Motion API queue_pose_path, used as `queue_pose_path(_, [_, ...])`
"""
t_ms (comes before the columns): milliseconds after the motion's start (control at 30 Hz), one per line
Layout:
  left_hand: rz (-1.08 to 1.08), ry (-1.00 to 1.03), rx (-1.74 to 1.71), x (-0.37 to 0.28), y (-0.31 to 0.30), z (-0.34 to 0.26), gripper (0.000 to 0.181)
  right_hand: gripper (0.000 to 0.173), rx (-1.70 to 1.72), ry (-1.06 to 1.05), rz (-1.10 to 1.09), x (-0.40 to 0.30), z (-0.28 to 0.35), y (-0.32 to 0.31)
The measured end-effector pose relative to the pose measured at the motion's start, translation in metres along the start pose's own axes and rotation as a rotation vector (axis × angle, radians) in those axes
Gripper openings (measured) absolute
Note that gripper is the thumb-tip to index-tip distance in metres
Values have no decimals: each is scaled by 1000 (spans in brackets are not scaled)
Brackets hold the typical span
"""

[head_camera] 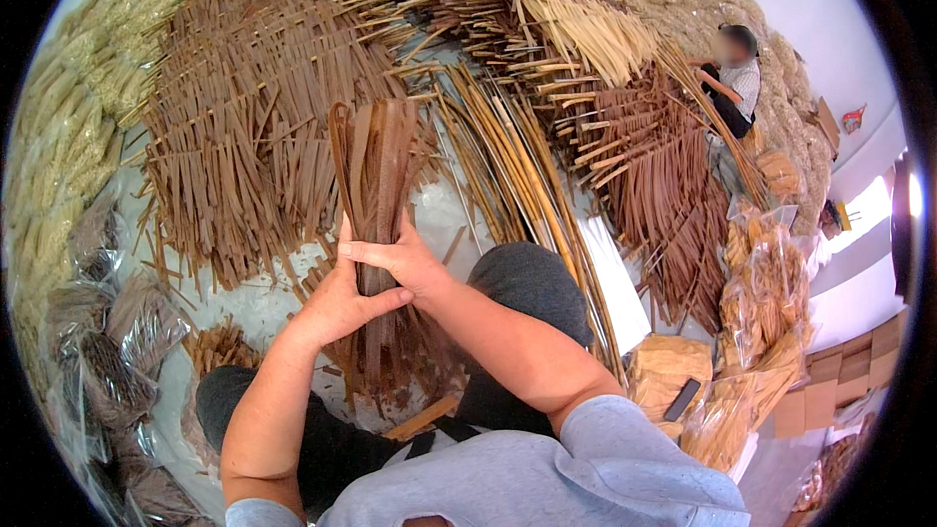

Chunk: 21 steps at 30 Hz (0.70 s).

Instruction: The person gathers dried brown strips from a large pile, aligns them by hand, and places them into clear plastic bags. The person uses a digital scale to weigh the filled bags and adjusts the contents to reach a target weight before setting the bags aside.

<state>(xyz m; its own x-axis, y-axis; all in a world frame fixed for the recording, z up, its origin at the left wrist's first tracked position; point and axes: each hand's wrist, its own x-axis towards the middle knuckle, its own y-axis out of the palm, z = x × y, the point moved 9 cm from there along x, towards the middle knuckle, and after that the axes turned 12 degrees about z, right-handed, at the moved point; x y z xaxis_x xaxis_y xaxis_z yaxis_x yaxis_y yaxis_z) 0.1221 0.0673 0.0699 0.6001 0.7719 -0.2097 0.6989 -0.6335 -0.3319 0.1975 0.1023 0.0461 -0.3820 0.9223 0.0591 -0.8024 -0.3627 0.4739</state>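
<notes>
A bundle of long, flat brown strips (377,176), looped or folded at its upper end, stands upright between my hands. My left hand (340,300) wraps the bundle's lower middle from the left, its thumb across the front. From the right, my right hand (402,260) grips it slightly higher, with its thumb reaching over the front too. Fingers behind the bundle are hidden. The loose lower ends hang between my knees, above a pile of brown scraps (432,359) on the floor.
Brown strips hang on poles (241,132) ahead and left; more strips (659,161) lie right. Bamboo poles (512,154) run between them. Bagged dark bundles (117,373) line the left, tan bundles (761,293) the right, with a dark phone-like object (683,400). A person (736,80) sits far right.
</notes>
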Motion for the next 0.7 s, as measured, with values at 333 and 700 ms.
queue_pose_path(333, [-4, 64, 65, 2, 3, 0, 122, 65, 47, -44, -141, -4, 5, -12])
queue_pose_path(700, [65, 152, -547, -13, -38, 2, 66, 30, 179, -91, -144, 2, 49, -30])
